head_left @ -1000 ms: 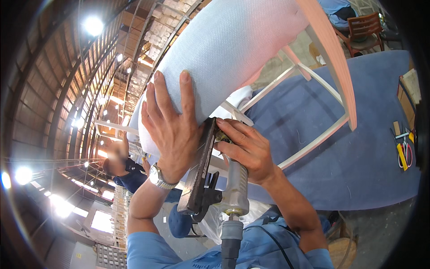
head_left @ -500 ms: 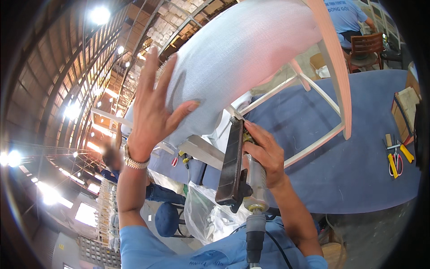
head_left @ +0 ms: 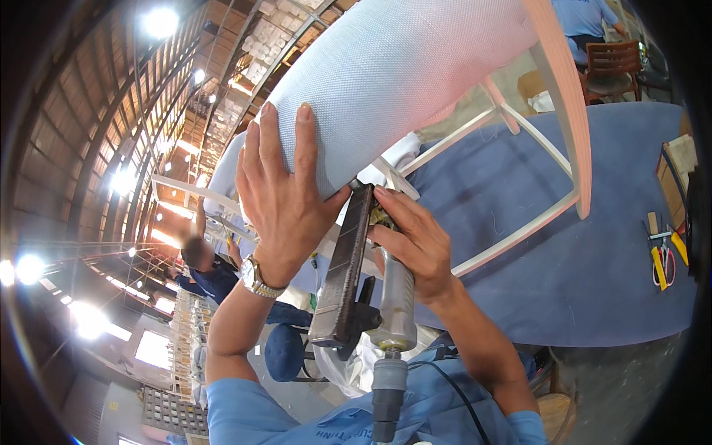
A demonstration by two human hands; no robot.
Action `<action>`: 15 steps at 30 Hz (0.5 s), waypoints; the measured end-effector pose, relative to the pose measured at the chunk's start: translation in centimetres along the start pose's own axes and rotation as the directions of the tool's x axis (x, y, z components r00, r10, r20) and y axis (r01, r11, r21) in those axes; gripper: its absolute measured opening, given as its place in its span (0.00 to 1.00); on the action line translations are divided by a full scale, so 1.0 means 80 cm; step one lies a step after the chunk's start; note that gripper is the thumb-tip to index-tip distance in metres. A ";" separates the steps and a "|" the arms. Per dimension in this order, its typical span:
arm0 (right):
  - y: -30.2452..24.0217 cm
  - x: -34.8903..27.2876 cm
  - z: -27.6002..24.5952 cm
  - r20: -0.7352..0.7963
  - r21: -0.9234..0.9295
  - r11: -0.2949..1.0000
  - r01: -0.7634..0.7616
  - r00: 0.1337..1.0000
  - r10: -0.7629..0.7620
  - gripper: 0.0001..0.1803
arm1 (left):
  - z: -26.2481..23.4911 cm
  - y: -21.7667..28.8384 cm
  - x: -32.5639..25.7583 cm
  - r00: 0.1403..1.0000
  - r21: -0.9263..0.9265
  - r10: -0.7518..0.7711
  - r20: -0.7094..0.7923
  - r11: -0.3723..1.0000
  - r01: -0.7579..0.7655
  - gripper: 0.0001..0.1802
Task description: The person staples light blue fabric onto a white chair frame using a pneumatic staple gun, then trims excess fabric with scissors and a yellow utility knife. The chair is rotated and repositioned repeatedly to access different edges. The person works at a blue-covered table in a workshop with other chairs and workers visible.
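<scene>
A chair with a pale blue woven fabric cover lies tipped over in front of me, and its light wooden frame reaches to the right. My left hand rests on the fabric's near side, fingers spread, with the thumb pointing at the tool's tip. In my right hand is a pneumatic staple gun, gripped by its handle. The gun's nose is at the lower edge of the fabric, beside my left thumb; whether it touches is hidden. An air hose fitting hangs from the handle's end.
The chair is over a table with a blue-grey cover. Pliers and scissors lie at its right side, near a box. A blue round stool stands below left. One co-worker is at the left, another at the top right.
My left hand has come down from a raised position onto the fabric. The staple gun has shifted left, its nose now against or close to the cover's edge.
</scene>
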State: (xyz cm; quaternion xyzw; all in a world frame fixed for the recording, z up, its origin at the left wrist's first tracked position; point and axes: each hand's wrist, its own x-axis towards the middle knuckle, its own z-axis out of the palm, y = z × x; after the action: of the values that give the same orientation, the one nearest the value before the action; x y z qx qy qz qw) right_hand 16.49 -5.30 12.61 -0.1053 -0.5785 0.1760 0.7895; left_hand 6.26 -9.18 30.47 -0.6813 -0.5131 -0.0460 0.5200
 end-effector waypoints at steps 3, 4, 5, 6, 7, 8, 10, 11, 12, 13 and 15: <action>0.001 0.005 0.004 -0.015 -0.019 1.000 -0.004 1.000 0.003 0.13 | 0.002 0.005 -0.002 1.000 -0.009 -0.028 0.005 1.000 0.028 0.72; 0.001 0.007 0.004 -0.015 -0.021 1.000 -0.003 1.000 0.003 0.13 | 0.002 0.007 -0.002 0.999 0.004 -0.034 0.012 0.999 0.034 0.72; 0.002 0.007 0.003 -0.015 -0.026 1.000 -0.003 1.000 0.002 0.12 | 0.002 0.008 -0.002 0.999 0.015 -0.040 0.018 0.999 0.040 0.72; 0.006 0.007 0.004 -0.010 -0.030 1.000 0.005 1.000 -0.006 0.12 | 0.004 0.010 -0.003 0.999 0.025 -0.046 0.024 0.999 0.045 0.72; 0.009 0.006 0.004 -0.006 -0.033 0.999 0.013 1.000 -0.013 0.12 | 0.005 0.010 -0.005 0.998 0.024 -0.051 0.023 0.998 0.050 0.72; 0.011 0.007 0.005 -0.004 -0.035 0.999 0.024 1.000 -0.024 0.12 | 0.006 0.010 -0.006 0.998 0.025 -0.055 0.019 0.998 0.054 0.71; 0.008 0.010 0.002 0.020 -0.024 1.000 0.018 1.000 -0.017 0.14 | 0.008 0.010 -0.007 0.999 0.030 -0.053 0.011 0.998 0.052 0.70; 0.007 0.012 0.001 0.032 -0.018 1.000 0.018 0.999 -0.017 0.16 | 0.009 0.010 -0.006 0.999 0.034 -0.048 0.004 0.998 0.047 0.69; 0.009 0.013 0.001 0.037 -0.010 1.000 0.030 0.999 -0.030 0.16 | 0.009 0.011 -0.005 0.999 0.037 -0.042 -0.003 0.998 0.043 0.69; 0.011 0.014 0.001 0.041 -0.002 0.999 0.042 0.998 -0.042 0.16 | 0.009 0.012 -0.004 0.999 0.035 -0.042 -0.009 0.998 0.042 0.66; 0.011 0.014 0.001 0.073 0.008 0.998 0.067 0.995 -0.067 0.16 | 0.008 0.014 -0.003 0.999 0.032 -0.040 -0.012 0.999 0.041 0.62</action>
State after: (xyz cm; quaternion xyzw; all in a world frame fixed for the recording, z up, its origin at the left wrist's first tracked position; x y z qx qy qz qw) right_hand 16.56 -4.03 13.25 -0.0774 -0.6098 0.1548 0.7734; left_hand 6.68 -8.81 29.29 -0.6622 -0.5244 -0.0524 0.5327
